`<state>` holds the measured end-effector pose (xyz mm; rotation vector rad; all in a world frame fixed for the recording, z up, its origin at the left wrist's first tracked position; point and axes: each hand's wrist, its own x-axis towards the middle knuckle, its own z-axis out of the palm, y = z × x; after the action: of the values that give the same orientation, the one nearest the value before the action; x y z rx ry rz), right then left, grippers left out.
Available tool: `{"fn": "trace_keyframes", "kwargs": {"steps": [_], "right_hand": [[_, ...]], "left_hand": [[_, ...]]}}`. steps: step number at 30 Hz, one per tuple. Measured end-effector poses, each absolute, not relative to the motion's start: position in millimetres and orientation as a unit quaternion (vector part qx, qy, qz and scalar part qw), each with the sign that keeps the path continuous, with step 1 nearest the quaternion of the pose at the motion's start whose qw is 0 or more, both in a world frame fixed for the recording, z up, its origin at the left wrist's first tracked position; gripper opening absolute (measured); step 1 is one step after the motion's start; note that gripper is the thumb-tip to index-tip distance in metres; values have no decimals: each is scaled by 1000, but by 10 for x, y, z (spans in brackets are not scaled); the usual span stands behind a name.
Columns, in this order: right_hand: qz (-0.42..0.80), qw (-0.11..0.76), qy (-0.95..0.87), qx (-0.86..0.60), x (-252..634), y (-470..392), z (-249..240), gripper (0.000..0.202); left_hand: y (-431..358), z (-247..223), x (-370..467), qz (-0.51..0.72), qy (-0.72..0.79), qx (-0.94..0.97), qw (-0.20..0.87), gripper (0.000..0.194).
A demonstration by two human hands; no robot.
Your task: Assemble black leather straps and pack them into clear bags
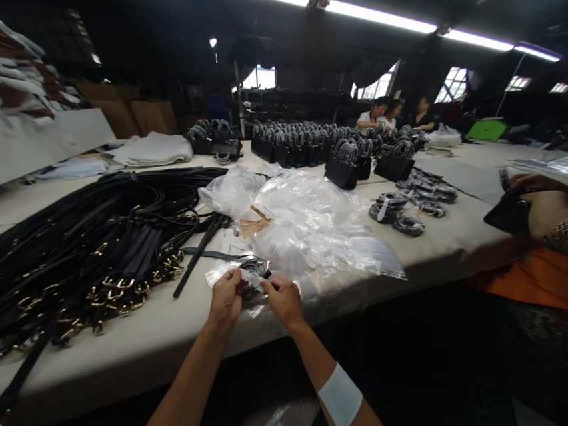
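"State of the grip?"

"Left hand [226, 298]: fingers pinched on one end of a thin white strip [251, 277]. Right hand [283, 300]: thumb and fingertips closed on the other end."

"Position of the item?"

"A coiled dark strap [255, 266] lies between and just beyond the hands, near the front edge of the table [176, 336]. Clear plastic shows around it. The heap of plastic bags [313, 222] is just beyond; the pile of straps [125, 238] is to the left."

"Weight and stiffness?"

"Judged light. The strap looks bendy but springy, so the coil may open if let go. The strip appears thin and soft, and likely to crease or tear under a hard pull."

"Slip?"

"Probable where the plastic is smooth. Metal parts could scratch or snag it."

"Recommended hold?"

"Take the coil across its bundled middle, all loops together, with light, even pressure. Avoid lifting by a single loop or by the metal. Hold the strip flat, near its ends."

"Anything unverified?"

"Whether the strip passes fully around the coil; the fingers hide it."
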<state>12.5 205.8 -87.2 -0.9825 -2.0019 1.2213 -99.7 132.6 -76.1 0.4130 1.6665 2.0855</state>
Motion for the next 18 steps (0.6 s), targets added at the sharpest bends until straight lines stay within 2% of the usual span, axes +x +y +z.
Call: {"fn": "trace_keyframes", "kwargs": {"steps": [5, 10, 14, 18], "right_hand": [[575, 292, -683, -343, 72, 2104, -827, 32], [700, 304, -593, -258, 59, 2049, -661, 60], [832, 326, -418, -164, 196, 1990, -464, 53], [861, 349, -357, -98, 481, 2150, -279, 44]], "left_hand": [[1238, -557, -936, 747, 563, 192, 296, 38], [1258, -342, -881, 699, 624, 252, 244, 38], [1358, -164, -613, 627, 685, 339, 150, 37], [1497, 75, -350, 612, 661, 416, 122, 36]]}}
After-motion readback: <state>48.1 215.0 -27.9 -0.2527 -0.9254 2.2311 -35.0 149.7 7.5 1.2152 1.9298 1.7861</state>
